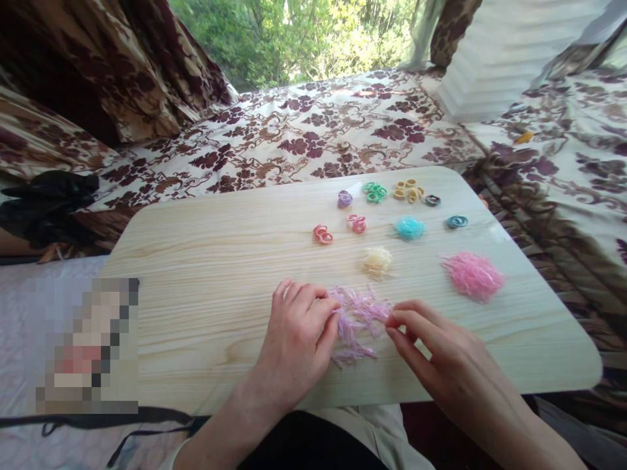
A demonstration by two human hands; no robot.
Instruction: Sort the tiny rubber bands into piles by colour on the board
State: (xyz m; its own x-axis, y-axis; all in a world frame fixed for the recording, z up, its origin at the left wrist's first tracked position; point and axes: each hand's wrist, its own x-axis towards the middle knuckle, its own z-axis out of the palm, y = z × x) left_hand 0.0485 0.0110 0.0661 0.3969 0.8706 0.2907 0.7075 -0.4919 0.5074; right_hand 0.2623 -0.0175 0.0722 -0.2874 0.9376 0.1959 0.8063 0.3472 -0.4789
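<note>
A loose pile of thin purple strands [360, 313] lies near the front of the wooden table [210, 261]. At the pile's left edge, my left hand [304, 326] pinches some purple strands between thumb and index finger. On the other side, my right hand [435, 346] has its thumb and index finger close together at the right edge of the pile; what lies between the tips is too small to tell. Just beyond is a cream strand pile [377, 262]. A pink strand pile [473, 275] sits to the right, and a turquoise one [409, 228] farther back.
Small bands in red [322, 234], pink [356, 224], purple [344, 198], green [375, 192], yellow [408, 190], dark [432, 200] and teal [457, 222] lie farther back. A blurred-out object [88, 346] is at the left edge.
</note>
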